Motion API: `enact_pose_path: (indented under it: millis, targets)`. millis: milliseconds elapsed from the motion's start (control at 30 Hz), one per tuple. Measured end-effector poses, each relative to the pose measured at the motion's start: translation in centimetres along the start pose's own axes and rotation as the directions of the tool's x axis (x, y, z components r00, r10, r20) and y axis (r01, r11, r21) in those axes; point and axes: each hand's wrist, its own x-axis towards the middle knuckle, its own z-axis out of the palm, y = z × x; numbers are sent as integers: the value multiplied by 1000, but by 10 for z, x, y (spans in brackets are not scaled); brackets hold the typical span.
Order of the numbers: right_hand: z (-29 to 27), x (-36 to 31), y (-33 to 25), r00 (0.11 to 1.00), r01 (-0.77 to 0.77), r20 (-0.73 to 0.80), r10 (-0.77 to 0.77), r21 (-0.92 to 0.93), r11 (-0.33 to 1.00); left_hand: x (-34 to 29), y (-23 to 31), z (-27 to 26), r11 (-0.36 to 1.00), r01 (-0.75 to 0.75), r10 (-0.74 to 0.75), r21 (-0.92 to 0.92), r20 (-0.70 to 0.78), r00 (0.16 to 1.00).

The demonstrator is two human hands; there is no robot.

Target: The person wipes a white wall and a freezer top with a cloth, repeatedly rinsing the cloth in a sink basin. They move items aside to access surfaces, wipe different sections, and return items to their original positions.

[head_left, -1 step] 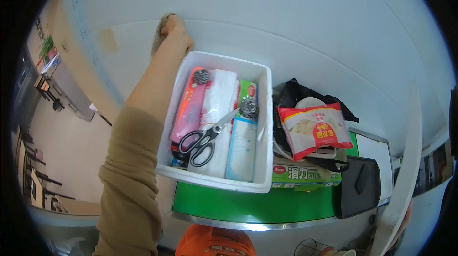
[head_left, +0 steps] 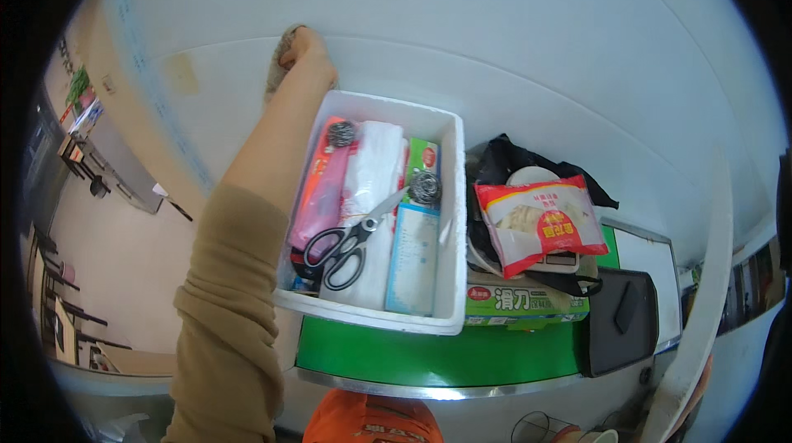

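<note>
My left arm, in a brown sleeve, reaches up past the box's left side. My left hand (head_left: 308, 51) is closed on a grey-brown cloth (head_left: 282, 68) pressed against the white wall. Just below it is a white foam box (head_left: 452, 220). Inside lie black-handled scissors (head_left: 353, 238), two steel wool balls, including one steel wool ball (head_left: 425, 187), white plastic bags (head_left: 371, 162), a pink packet (head_left: 322, 195) and a pale blue-edged sheet (head_left: 414, 257). At the lower right, the fingers of my right hand (head_left: 704, 385) curl round the edge of a white panel (head_left: 693, 327), mostly hidden behind it.
A green counter (head_left: 437, 358) with a metal edge runs below the box. Right of the box, a red-and-white food packet (head_left: 540, 224) lies over a black bag (head_left: 503, 158) and a green carton (head_left: 528, 304). A dark tray (head_left: 623, 332) is farther right. Something orange (head_left: 371, 418) shows below.
The box and the things beside it sit slightly farther left in the view. My left hand stays at the wall with the cloth, and my right hand still grips the panel.
</note>
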Motion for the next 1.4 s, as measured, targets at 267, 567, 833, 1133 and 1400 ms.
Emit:
enact_pose_path:
  millis: [267,567,833,1133,1400]
  targets:
    - [-38,-34,34,931,-70,-364,35,-82,994,-17,-77,89,970,-44,133,239,-368,920]
    - [-65,45,76,627,-385,-643,440,235,893,-136,-187,166,912,-60,168,406,-236,957]
    - [-83,47,113,762,-393,-413,498,317,863,-266,-254,198,909,-4,-169,418,377,911]
    - [-5,33,104,886,-463,161,435,360,810,-266,-79,106,919,284,13,-273,742,670]
    - [116,39,15,833,-454,468,296,270,849,-83,126,-95,825,-520,493,-223,733,468]
